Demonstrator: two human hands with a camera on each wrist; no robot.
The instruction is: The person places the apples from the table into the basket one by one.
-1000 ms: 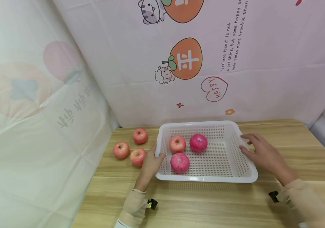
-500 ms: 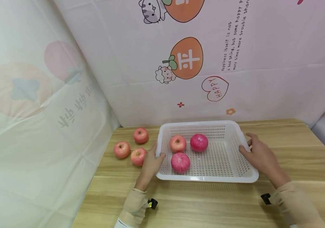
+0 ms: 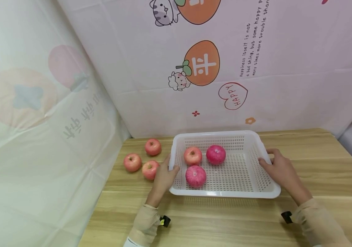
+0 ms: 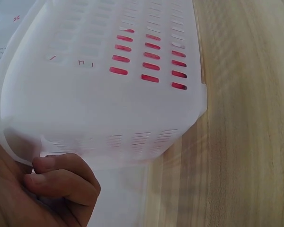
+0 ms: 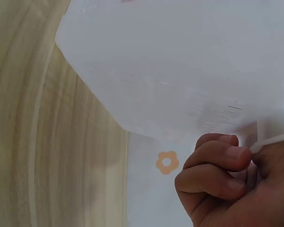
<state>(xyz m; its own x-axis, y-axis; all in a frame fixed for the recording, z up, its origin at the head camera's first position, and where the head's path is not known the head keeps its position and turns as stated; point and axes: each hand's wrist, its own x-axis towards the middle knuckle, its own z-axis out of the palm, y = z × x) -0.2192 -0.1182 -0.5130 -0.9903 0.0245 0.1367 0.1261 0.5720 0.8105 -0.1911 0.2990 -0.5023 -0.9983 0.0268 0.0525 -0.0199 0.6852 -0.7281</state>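
Observation:
A white plastic basket (image 3: 222, 193) with slotted sides stands on the wooden table, one of my hands at each end. My left hand (image 3: 164, 176) grips its left rim, thumb over the edge; in the left wrist view the fingers (image 4: 66, 182) curl under the rim. On the right, my right hand (image 3: 282, 171) grips the opposite rim, thumb on top and fingers (image 5: 208, 182) curled beneath it. Inside the basket, toward its left, lie an apple (image 3: 192, 156) and two deep-pink, round fruit-like things, one at the back (image 3: 215, 154) and one in front (image 3: 196, 176).
Left of the basket, three apples rest on the table: a back apple (image 3: 153, 146), a left apple (image 3: 132, 162) and a near apple (image 3: 150, 169) beside my left hand. A white printed cloth (image 3: 151, 109) hangs behind the table; another cloth (image 3: 40, 164) hangs at the left.
My right hand has closed in on the basket's right rim, its fingers going from spread to curled under the edge. The left hand, basket and fruit look unmoved.

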